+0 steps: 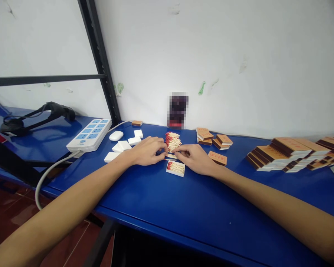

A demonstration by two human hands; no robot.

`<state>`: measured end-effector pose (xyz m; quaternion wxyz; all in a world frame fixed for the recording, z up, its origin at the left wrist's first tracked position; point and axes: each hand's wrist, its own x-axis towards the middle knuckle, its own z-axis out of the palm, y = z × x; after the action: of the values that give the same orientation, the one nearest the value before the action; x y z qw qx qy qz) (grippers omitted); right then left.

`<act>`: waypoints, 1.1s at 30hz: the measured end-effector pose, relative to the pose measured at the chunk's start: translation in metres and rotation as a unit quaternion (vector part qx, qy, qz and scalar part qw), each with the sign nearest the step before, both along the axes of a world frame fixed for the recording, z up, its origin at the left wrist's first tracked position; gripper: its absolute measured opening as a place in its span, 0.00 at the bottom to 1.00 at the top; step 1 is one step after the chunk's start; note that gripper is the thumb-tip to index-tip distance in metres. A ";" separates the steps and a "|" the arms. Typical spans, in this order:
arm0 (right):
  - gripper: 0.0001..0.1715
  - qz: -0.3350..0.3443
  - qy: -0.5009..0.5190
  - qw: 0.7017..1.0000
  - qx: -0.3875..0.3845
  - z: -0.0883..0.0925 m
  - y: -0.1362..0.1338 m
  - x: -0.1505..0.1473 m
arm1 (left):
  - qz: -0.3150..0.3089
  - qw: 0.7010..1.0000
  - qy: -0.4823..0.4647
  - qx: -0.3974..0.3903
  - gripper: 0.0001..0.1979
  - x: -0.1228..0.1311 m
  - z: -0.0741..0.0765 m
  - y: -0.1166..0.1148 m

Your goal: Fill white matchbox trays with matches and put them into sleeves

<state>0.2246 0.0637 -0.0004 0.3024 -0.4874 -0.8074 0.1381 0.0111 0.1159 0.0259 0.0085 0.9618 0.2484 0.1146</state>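
A pile of red-tipped matches lies on the blue table near the wall. Just in front of it, a few loose matches lie between my hands. My left hand is at their red-head end, its thumb and fingers pinched on something too small to make out. At the other end my right hand has its fingers closed together; what they hold, if anything, is too small to tell. Nearer to me, a white matchbox tray holds several matches, heads to the left.
White trays and an earbud case lie left, beside a power strip. Orange matchboxes lie right of my right hand, with larger stacks farther right. A dark metal frame rises at the left.
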 end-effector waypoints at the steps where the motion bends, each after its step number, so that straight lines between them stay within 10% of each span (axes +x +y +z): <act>1: 0.17 -0.006 0.008 1.000 -0.003 0.001 -0.001 0.000 | 0.000 1.000 0.000 -0.003 0.13 0.000 0.000 -0.001; 33: 0.12 -0.018 0.065 0.996 -0.062 0.004 0.000 0.004 | -0.019 0.999 0.008 -0.028 0.10 0.002 0.003 -0.004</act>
<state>0.2285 0.0638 0.0037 0.3263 -0.5098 -0.7668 0.2136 0.0130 0.1115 0.0287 0.0352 0.9667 0.2331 0.0993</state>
